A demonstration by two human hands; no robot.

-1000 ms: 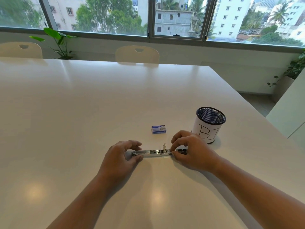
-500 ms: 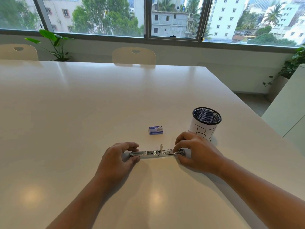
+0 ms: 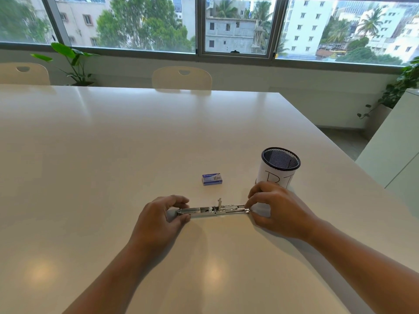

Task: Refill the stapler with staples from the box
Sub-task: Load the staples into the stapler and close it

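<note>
Since the earlier frames the right hand (image 3: pixel 275 209) has slid outward along the stapler (image 3: pixel 213 210), from near its middle to its right tip, while the left hand (image 3: pixel 162 217) has kept its place at the left tip. Both hands now pinch the ends between thumb and fingers, and the stapler lies swung out flat and long on the surface (image 3: pixel 113 143), close to the near edge, its metal channel facing up. Whether any staples already sit in the channel cannot be told.

By the look of it, only the opening is done. The staple box (image 3: pixel 212 179) lies shut and untouched just beyond the stapler, toward the far edge; taking a strip out, laying it in and shutting the stapler all seem left to do.

A mesh pen cup (image 3: pixel 279 167) stands just behind the right hand, toward the right edge. Nothing lies between hands and box.
</note>
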